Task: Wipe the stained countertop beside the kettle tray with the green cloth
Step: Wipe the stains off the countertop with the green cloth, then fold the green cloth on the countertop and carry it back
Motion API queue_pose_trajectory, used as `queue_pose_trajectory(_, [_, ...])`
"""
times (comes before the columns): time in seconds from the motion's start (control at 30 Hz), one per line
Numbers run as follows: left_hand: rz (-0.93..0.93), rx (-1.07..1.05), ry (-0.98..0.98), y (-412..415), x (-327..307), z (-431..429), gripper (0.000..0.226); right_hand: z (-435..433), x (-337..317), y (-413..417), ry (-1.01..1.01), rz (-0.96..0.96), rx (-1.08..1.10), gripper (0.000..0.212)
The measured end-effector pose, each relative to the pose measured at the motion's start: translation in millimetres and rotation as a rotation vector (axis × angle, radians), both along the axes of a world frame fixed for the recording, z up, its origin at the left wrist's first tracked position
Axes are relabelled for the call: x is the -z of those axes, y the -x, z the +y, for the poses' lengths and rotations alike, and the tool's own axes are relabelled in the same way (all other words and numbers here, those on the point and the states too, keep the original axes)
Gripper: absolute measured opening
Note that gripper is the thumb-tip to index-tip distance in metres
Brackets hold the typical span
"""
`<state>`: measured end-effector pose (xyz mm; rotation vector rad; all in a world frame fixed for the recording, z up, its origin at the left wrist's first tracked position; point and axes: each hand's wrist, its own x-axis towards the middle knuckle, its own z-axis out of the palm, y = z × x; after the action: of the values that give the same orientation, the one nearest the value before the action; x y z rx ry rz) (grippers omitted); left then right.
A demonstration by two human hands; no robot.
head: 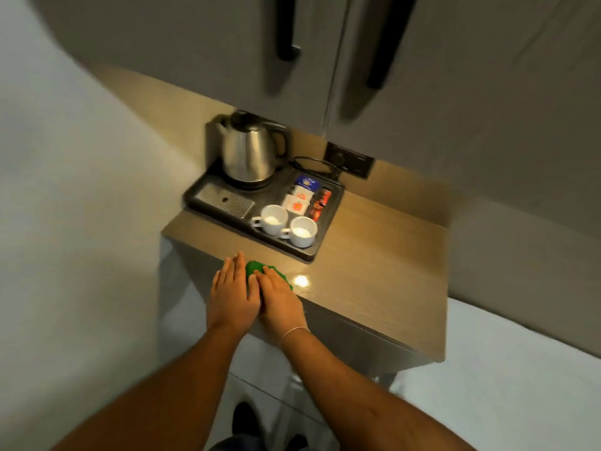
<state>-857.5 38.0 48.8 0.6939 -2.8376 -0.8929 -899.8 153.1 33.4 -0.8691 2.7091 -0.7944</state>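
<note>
— How does the green cloth (260, 271) look?
— Bright green, bunched, mostly hidden under the hands at the countertop's (374, 255) front edge, near the kettle tray (325, 236).
— And the hands?
— Left hand (232, 294) and right hand (279, 302) lie flat, fingers together, pressing it.

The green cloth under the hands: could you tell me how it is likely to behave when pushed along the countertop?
The green cloth looks soft and bunched, so it will probably crumple rather than slide flat. The countertop shows a glossy glare spot, so it may glide easily. Both flat hands, left hand and right hand, should keep it spread.
</note>
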Motion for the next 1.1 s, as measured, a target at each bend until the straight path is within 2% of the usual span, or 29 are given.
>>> queue_pose_trajectory(0.13, [0.064, -0.131, 0.188, -44, -28, -52, 0.066, -53, -33, -8, 0.061, 0.071, -0.14, 0.055])
queue_pose_trajectory(0.3, [-0.144, -0.332, 0.329, -139, -31, -93, 0.071, -112, -50, -53, 0.102, 0.077, -0.28, 0.062])
queue_pose_trajectory(0.4, [-0.237, -0.497, 0.307, -213, -30, -100, 0.072, -143, -46, -102, 0.158, 0.037, -0.406, 0.061])
queue_pose_trajectory(0.57, [-0.345, -0.718, 0.229, -367, -13, -76, 0.072, -168, -14, -232, 0.141, -0.071, -0.673, 0.056])
queue_pose_trajectory(0.8, [-0.345, -1.017, 0.167, -576, 15, -41, 0.07, -162, 22, -422, -0.082, -0.162, -1.085, 0.047])
queue_pose_trajectory(0.97, [-0.39, -1.184, 0.18, -711, 24, -46, 0.075, -173, 32, -563, -0.199, -0.273, -1.224, 0.047])
queue_pose_trajectory(1.1, [-0.333, -1.356, 0.122, -810, 33, -40, 0.078, -194, 30, -675, -0.255, -0.338, -1.316, 0.05])
